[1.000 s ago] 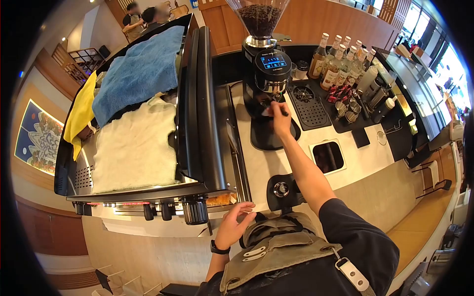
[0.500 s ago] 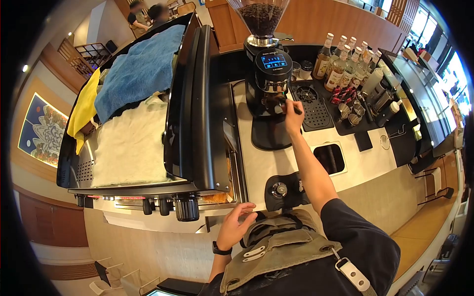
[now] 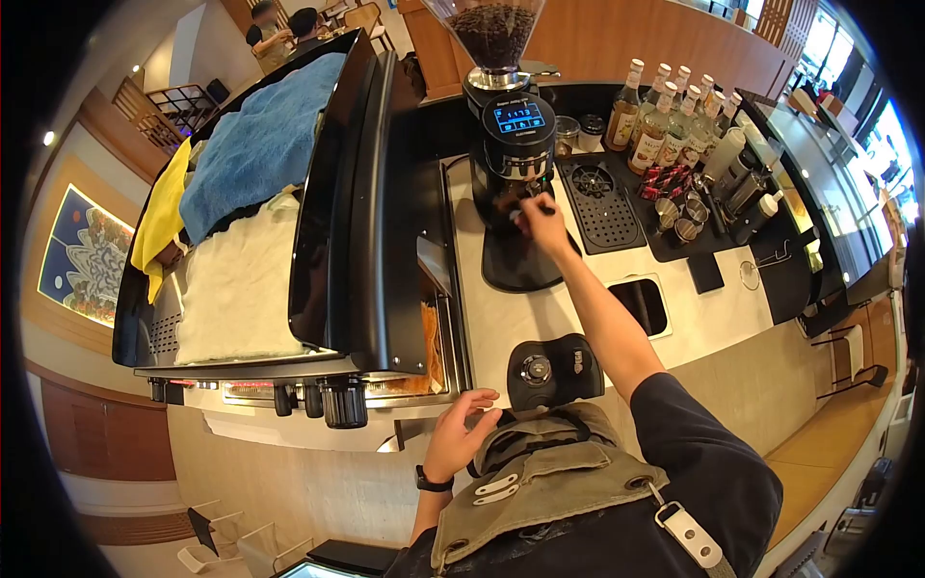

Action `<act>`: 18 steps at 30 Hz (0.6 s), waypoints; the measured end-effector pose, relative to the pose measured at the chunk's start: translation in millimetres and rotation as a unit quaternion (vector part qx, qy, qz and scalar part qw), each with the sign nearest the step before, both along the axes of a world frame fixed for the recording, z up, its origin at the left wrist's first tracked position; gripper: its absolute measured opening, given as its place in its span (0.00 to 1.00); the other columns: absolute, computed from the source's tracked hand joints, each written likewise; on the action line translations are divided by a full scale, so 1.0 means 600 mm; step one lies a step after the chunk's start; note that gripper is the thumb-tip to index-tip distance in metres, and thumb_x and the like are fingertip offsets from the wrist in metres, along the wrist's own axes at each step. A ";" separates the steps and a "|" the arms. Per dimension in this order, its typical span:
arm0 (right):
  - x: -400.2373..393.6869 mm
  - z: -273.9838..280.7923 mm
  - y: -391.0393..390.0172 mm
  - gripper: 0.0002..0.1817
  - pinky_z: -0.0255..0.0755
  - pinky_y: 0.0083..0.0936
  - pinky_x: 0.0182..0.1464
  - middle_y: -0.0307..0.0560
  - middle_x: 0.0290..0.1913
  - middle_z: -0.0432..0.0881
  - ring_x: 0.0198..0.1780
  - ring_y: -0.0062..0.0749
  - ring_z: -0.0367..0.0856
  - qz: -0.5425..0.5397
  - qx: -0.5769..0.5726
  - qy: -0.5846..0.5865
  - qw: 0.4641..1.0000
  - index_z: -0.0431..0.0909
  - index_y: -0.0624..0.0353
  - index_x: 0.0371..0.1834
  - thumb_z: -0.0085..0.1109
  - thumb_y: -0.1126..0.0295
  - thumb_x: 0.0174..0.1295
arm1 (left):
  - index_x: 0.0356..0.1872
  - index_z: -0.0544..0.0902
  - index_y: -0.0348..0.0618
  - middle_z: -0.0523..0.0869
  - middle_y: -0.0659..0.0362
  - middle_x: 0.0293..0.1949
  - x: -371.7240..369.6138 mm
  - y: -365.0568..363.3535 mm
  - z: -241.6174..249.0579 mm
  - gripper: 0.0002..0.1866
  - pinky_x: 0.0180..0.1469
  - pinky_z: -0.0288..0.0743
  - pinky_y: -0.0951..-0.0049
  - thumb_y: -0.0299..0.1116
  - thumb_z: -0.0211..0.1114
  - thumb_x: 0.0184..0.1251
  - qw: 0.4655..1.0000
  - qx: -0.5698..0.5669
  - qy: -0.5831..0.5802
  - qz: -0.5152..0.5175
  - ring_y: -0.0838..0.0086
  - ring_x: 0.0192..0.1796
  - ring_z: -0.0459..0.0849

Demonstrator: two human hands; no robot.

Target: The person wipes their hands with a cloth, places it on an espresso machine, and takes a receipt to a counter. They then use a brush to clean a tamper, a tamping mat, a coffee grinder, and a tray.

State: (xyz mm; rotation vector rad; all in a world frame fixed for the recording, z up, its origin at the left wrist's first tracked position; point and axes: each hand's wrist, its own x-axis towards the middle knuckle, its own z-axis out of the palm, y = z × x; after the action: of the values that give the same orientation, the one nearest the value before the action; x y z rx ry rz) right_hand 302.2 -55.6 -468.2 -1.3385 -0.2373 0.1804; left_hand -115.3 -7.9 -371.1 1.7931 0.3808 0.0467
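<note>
My right hand [image 3: 542, 227] is at the front of the black coffee grinder [image 3: 518, 144], just under its lit display. Its fingers are closed round a portafilter [image 3: 547, 207]; only the end of the dark handle shows, and the rest is blurred or hidden by the hand and the grinder's shadow. Coffee beans [image 3: 493, 34] fill the clear hopper on top. My left hand [image 3: 462, 438] hovers in front of my apron, fingers apart, holding nothing. A tamping stand [image 3: 556, 371] with a round metal tamper [image 3: 536, 370] lies on the counter close to it.
On the left stands a large black espresso machine [image 3: 376, 222] covered with blue [image 3: 255, 144] and white cloths [image 3: 241, 289]. Right of the grinder are a drip tray [image 3: 607, 217], syrup bottles [image 3: 650, 135], small metal cups [image 3: 687, 226] and a sunken bin [image 3: 641, 306]. Two people are at the far back.
My right hand has shifted slightly left and lower at the grinder, its fingers now nearer the grinder body. The view has moved a little. My left hand stays in place.
</note>
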 end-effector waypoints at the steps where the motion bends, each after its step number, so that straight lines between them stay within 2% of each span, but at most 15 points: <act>1: -0.004 0.006 -0.005 0.11 0.74 0.19 0.31 0.43 0.26 0.86 0.27 0.22 0.83 0.054 -0.046 0.008 0.997 0.79 0.59 0.35 0.64 0.64 0.70 | 0.61 0.82 0.38 0.90 0.53 0.56 0.005 -0.001 0.000 0.19 0.62 0.80 0.65 0.35 0.71 0.75 1.000 0.004 -0.005 -0.007 0.65 0.58 0.88; 2: 0.013 0.013 -0.020 0.11 0.74 0.19 0.31 0.44 0.26 0.86 0.28 0.22 0.83 0.060 -0.006 0.055 0.997 0.78 0.59 0.35 0.65 0.64 0.70 | 0.61 0.82 0.38 0.90 0.53 0.56 0.007 -0.002 0.001 0.19 0.62 0.80 0.65 0.35 0.71 0.75 1.000 0.007 -0.007 -0.012 0.65 0.58 0.88; 5: 0.006 0.005 -0.012 0.10 0.74 0.21 0.31 0.42 0.27 0.85 0.27 0.22 0.82 -0.049 0.055 -0.021 0.997 0.80 0.60 0.41 0.63 0.64 0.73 | 0.60 0.82 0.38 0.90 0.53 0.56 0.012 -0.011 -0.001 0.19 0.62 0.80 0.65 0.35 0.71 0.75 1.000 -0.001 -0.004 -0.016 0.65 0.58 0.88; 7: -0.017 0.014 -0.026 0.11 0.77 0.22 0.36 0.45 0.31 0.88 0.33 0.21 0.85 0.114 -0.051 -0.019 0.992 0.79 0.60 0.38 0.65 0.64 0.72 | 0.60 0.82 0.38 0.90 0.53 0.56 0.022 -0.014 -0.002 0.19 0.62 0.80 0.65 0.35 0.71 0.75 1.000 0.001 -0.004 -0.023 0.65 0.58 0.88; 8: -0.017 0.029 -0.039 0.09 0.79 0.27 0.38 0.49 0.33 0.89 0.33 0.31 0.88 0.130 -0.114 -0.021 0.985 0.78 0.59 0.41 0.65 0.66 0.73 | 0.60 0.82 0.38 0.90 0.53 0.56 0.022 -0.017 -0.002 0.19 0.62 0.80 0.65 0.35 0.71 0.75 1.000 0.007 -0.001 -0.028 0.65 0.57 0.88; 9: -0.016 0.043 -0.045 0.08 0.80 0.29 0.40 0.50 0.35 0.89 0.34 0.36 0.88 0.098 -0.148 -0.149 0.973 0.78 0.59 0.42 0.65 0.67 0.72 | 0.60 0.82 0.38 0.90 0.53 0.56 0.021 -0.019 -0.001 0.19 0.62 0.80 0.66 0.35 0.71 0.75 0.999 0.012 0.001 -0.032 0.65 0.57 0.88; 11: -0.007 0.064 -0.054 0.08 0.81 0.33 0.42 0.52 0.37 0.88 0.37 0.45 0.88 0.031 -0.206 -0.396 0.894 0.77 0.58 0.45 0.65 0.69 0.72 | 0.61 0.82 0.38 0.90 0.53 0.56 0.024 -0.022 0.002 0.19 0.61 0.80 0.66 0.35 0.70 0.75 1.000 0.002 -0.002 -0.027 0.65 0.57 0.88; 12: 0.000 0.078 -0.065 0.10 0.81 0.40 0.47 0.52 0.40 0.86 0.45 0.52 0.85 0.046 -0.316 -0.461 0.828 0.76 0.57 0.48 0.65 0.71 0.68 | 0.61 0.82 0.38 0.90 0.53 0.56 0.021 -0.023 0.003 0.19 0.61 0.80 0.66 0.35 0.70 0.75 1.000 -0.002 -0.002 -0.025 0.65 0.58 0.88; 15: 0.025 0.102 -0.088 0.11 0.80 0.43 0.48 0.51 0.40 0.85 0.48 0.52 0.85 0.118 -0.448 -0.523 0.716 0.76 0.56 0.47 0.64 0.74 0.63 | 0.61 0.82 0.38 0.90 0.53 0.55 0.012 -0.022 -0.007 0.19 0.61 0.81 0.65 0.35 0.71 0.75 1.000 0.000 -0.005 -0.017 0.64 0.57 0.89; 16: 0.024 0.105 -0.092 0.13 0.79 0.44 0.49 0.50 0.39 0.84 0.51 0.50 0.83 0.125 -0.471 -0.519 0.702 0.76 0.56 0.48 0.62 0.75 0.60 | 0.60 0.82 0.38 0.90 0.53 0.55 0.011 -0.020 -0.007 0.18 0.61 0.80 0.66 0.34 0.71 0.75 1.000 -0.001 -0.006 -0.011 0.65 0.57 0.89; 18: 0.034 0.112 -0.097 0.11 0.80 0.42 0.48 0.48 0.41 0.85 0.51 0.48 0.84 0.155 -0.453 -0.537 0.695 0.75 0.55 0.47 0.61 0.74 0.62 | 0.59 0.82 0.36 0.90 0.53 0.56 0.004 -0.019 -0.007 0.17 0.62 0.79 0.66 0.33 0.70 0.75 1.000 -0.006 -0.007 0.005 0.68 0.56 0.89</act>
State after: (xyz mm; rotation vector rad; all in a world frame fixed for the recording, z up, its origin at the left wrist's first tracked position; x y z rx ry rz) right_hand 322.4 -113.9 -401.1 -2.2748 -1.5475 -0.2939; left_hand -112.9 -19.5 -375.4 1.7777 0.3786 0.0638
